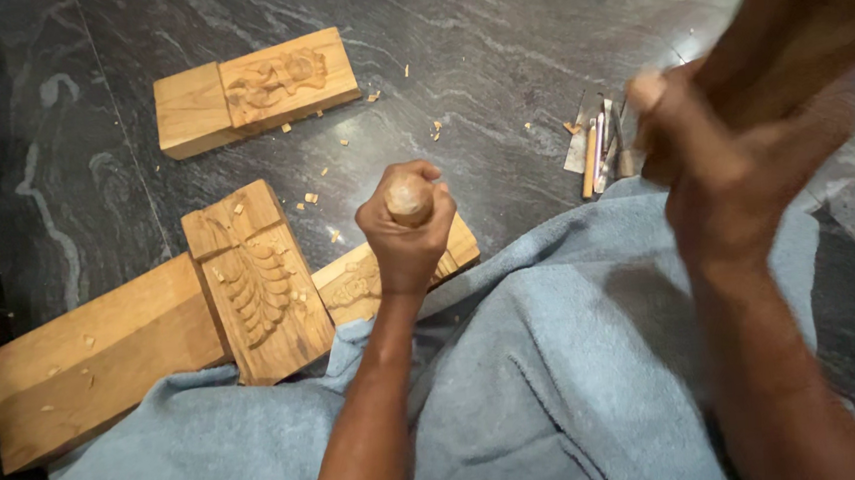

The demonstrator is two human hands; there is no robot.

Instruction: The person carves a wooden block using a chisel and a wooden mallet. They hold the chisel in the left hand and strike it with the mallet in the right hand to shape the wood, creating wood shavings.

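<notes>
A wooden chisel handle [410, 199] is gripped upright in the fisted left hand [406, 227], over a carved wood block [350, 283] on the stone floor [494, 45]. A blurred wooden mallet [794, 34] is clenched in the raised right hand [733, 163].

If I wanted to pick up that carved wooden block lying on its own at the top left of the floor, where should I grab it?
Grip the carved block across its two long edges, coming straight down from above. It lies flat on the stone floor with open space around it, and its plain uncarved left end gives smooth, square faces.

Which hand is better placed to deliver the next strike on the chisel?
Right. The right hand holds the wooden mallet raised, while the left hand grips the chisel handle upright.
</notes>
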